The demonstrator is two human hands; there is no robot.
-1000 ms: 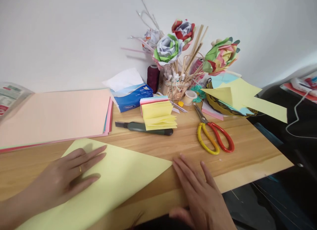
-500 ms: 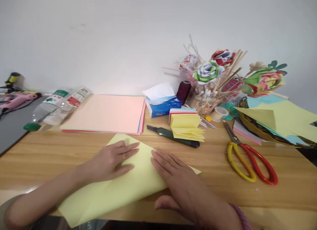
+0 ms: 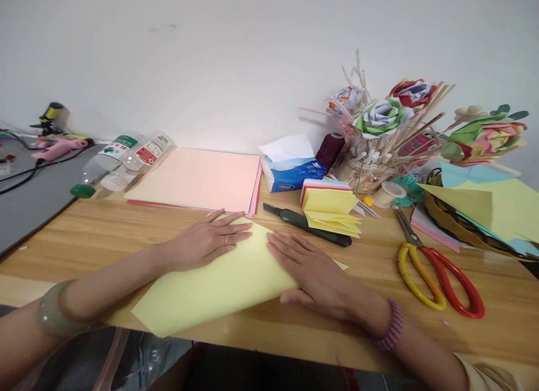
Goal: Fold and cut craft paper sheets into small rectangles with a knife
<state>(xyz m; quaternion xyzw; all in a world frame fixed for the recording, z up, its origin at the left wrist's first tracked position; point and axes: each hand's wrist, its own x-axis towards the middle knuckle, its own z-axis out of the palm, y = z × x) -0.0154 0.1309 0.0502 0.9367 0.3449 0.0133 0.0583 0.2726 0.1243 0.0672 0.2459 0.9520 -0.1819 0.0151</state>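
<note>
A folded sheet of pale yellow paper (image 3: 210, 290) lies slanted on the wooden table near its front edge. My left hand (image 3: 206, 239) rests flat on the paper's upper left part, fingers stretched to the right, a ring on one finger. My right hand (image 3: 311, 273) presses flat over the paper's right side, fingertips at its upper edge and thumb apart. A small corner of paper sticks out beyond the right hand. Just behind the hands lies a dark green utility knife (image 3: 307, 224), its blade pointing left.
Scissors (image 3: 438, 267) with yellow and red handles lie at right. Behind are a coloured paper stack (image 3: 197, 178), sticky notes (image 3: 330, 206), a tissue pack (image 3: 292, 172) and paper flowers (image 3: 383, 119). Plastic bottles (image 3: 113, 161) and a pink glue gun (image 3: 61, 148) are left.
The view has shifted, so the scene sits further right and more of both arms shows. My left hand's fingers now lie flatter, nearer the paper's top corner. The right hand stays on the right side.
</note>
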